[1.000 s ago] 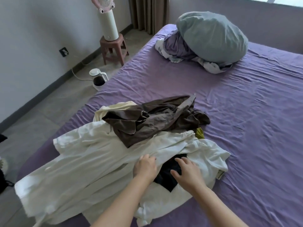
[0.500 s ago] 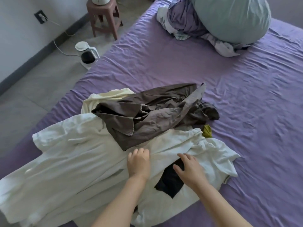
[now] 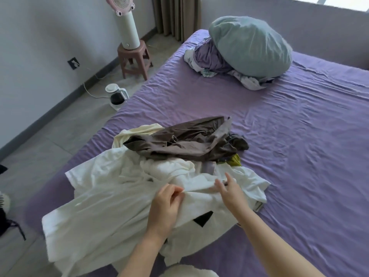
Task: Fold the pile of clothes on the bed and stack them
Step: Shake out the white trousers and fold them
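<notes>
Against the grey wall on the left, a white tower fan with a pink head (image 3: 127,27) stands on a pink plastic stool (image 3: 134,60), and a white electric kettle (image 3: 116,97) sits on the tiled floor beside the bed. The wide white cotton garment (image 3: 103,206) spreads over the near left corner of the purple bed sheet (image 3: 299,146), part of it hanging past the edge. The left hand (image 3: 165,206) pinches a fold of this white cloth between thumb and fingers, lifting it slightly. Just beyond the hands, the crumpled brown garment (image 3: 185,142) lies on top of the pile, a pale yellow piece (image 3: 137,131) peeking out behind it. The right hand (image 3: 231,191) rests close beside the left, fingers loosely spread on the white fabric, gripping nothing. A black patch of cloth (image 3: 203,217) shows beneath the wrists. Far right at the head of the bed sits a grey-green pillow (image 3: 251,45) on bunched bedding.
</notes>
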{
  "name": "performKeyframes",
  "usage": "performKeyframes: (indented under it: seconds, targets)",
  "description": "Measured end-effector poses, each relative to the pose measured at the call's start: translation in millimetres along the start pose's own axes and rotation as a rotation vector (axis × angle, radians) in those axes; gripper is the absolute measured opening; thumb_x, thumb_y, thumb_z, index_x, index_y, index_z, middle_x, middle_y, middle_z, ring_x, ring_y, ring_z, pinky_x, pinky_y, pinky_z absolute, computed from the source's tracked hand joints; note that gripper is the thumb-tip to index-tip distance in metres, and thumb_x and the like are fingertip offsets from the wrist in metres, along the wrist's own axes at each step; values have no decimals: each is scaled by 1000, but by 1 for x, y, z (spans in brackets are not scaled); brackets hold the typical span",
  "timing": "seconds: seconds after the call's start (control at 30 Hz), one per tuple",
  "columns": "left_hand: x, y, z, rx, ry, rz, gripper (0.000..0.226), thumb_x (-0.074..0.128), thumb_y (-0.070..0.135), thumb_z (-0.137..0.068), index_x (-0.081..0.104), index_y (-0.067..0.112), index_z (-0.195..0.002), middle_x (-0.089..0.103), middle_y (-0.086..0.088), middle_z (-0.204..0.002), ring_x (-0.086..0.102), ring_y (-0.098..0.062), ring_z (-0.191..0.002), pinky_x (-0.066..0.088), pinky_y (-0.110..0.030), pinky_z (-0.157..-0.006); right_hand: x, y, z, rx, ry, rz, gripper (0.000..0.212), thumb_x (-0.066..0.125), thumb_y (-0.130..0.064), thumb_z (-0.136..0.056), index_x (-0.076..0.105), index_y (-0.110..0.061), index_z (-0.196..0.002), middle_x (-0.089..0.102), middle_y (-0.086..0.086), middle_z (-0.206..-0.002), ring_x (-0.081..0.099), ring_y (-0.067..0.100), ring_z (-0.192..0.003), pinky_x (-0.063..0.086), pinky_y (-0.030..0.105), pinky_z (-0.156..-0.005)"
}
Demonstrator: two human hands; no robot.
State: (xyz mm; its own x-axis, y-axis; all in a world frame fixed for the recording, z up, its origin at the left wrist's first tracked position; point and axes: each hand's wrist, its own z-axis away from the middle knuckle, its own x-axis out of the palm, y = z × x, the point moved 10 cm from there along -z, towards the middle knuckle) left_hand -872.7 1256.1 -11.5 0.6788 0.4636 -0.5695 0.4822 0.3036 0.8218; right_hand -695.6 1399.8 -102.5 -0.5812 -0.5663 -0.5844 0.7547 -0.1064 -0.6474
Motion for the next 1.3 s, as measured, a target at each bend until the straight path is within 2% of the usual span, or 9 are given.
performKeyframes:
  seconds: [0.3, 0.5, 0.63, 0.73, 0.8, 0.93, 1.03, 1.13, 1.3]
  targets:
    - [9, 84, 69, -22, -14, 258, 18, 67, 2, -84, 66, 20, -79, 64, 7, -84, 60, -4, -80, 47, -14, -75, -64, 34, 73, 85, 45, -517, 73, 67, -22, -84, 30, -24, -146, 51, 1, -98, 58, 20, -86, 54, 42, -87]
    - [9, 136, 99, -47, 55, 494, 17, 63, 2, -88, 63, 17, -81, 66, 8, -81, 61, 6, -71, 45, -9, -70, -119, 49, 139, -114, 110, -419, 62, 66, -17, -86, 39, -19, -143, 56, 9, -127, 55, 20, -111, 46, 37, -98]
    - [-2, 191, 108, 19, 44, 648, 17, 61, 0, -89, 62, 14, -79, 65, 1, -77, 57, -7, -71, 46, -16, -67, -162, 68, 186, -196, 190, -248, 59, 70, -30, -84, 47, -18, -137, 46, 1, -134, 43, 22, -127, 37, 44, -106]
    - [-18, 235, 106, 82, 52, 694, 16, 61, 4, -89, 62, 16, -79, 66, -5, -80, 59, -16, -76, 48, -28, -73, -187, 73, 221, -239, 156, -436, 5, 69, -22, -85, 71, -18, -87, 65, -7, -84, 58, 18, -86, 52, 20, -65]
    - [-27, 254, 99, 68, 96, 738, 18, 61, 5, -90, 62, 18, -78, 68, 2, -76, 61, -14, -73, 50, -26, -71, -217, 62, 243, -328, 232, -455, 19, 68, -14, -86, 69, -19, -68, 58, -15, -52, 53, 8, -60, 41, 14, -44]
    - [-30, 270, 93, 29, 159, 497, 5, 58, 12, -93, 60, 10, -90, 61, 4, -77, 55, -17, -79, 44, -15, -62, -284, 28, 290, -442, 380, -436, 20, 67, -19, -87, 68, -21, -68, 53, -16, -45, 45, 0, -41, 44, 22, -43]
    - [-4, 287, 120, 126, 7, 359, 5, 62, 15, -92, 62, 10, -91, 61, 5, -76, 56, -15, -77, 43, -10, -60, -314, 13, 314, -463, 450, -340, 21, 68, -21, -85, 68, -22, -64, 52, -14, -43, 48, 7, -40, 49, 35, -53]
    - [54, 307, 177, 285, -349, 315, 12, 71, 18, -85, 64, 16, -95, 67, 2, -88, 64, -15, -85, 50, -22, -79, -316, 8, 329, -425, 476, -299, 16, 70, -20, -83, 71, -13, -69, 52, -8, -45, 49, 13, -43, 44, 32, -52]
    - [100, 321, 235, 304, -548, 310, 93, 80, 53, -60, 36, 28, -138, 52, 5, -129, 52, -8, -119, 45, -32, -101, -304, 24, 340, -265, 388, -688, 16, 70, -16, -84, 68, -6, -72, 57, -1, -46, 53, 10, -40, 44, 19, -41]
